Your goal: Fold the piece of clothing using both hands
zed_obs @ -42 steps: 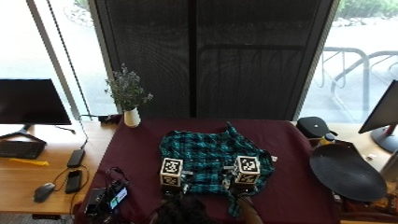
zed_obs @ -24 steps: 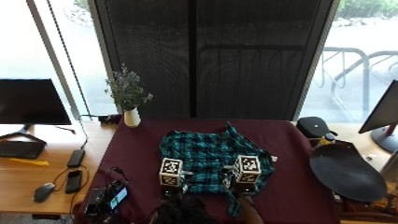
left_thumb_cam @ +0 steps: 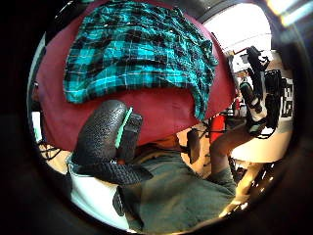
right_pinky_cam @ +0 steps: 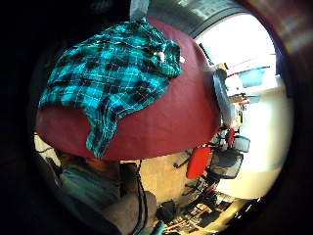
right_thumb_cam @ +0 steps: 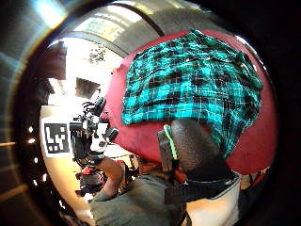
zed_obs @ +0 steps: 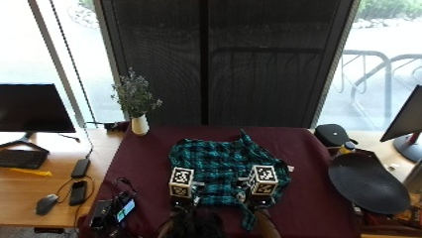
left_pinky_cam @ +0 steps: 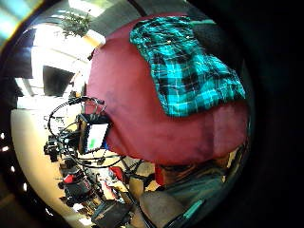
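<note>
Shirt [zed_obs: 224, 168] lies mid-table [zed_obs: 303, 148], vase [zed_obs: 139, 125] at the far-left corner.

A: What sort of place is this?

B: An office or lab workspace. At the left a wooden desk [zed_obs: 39, 188] carries a dark monitor [zed_obs: 33, 108], a keyboard [zed_obs: 21, 158] and a mouse [zed_obs: 46, 204].

A: Anything on the other side?

B: At the right, part of a 2nd monitor [zed_obs: 405, 124], and a black office chair [zed_obs: 366, 182] just beside the table.

A: And the middle?

B: A table under a maroon cloth [zed_obs: 310, 148], with a white vase of dried flowers [zed_obs: 137, 106] at its far left corner. Behind it stand tall windows with a dark mesh blind [zed_obs: 224, 59], and a metal railing [zed_obs: 382, 69] outside.
</note>
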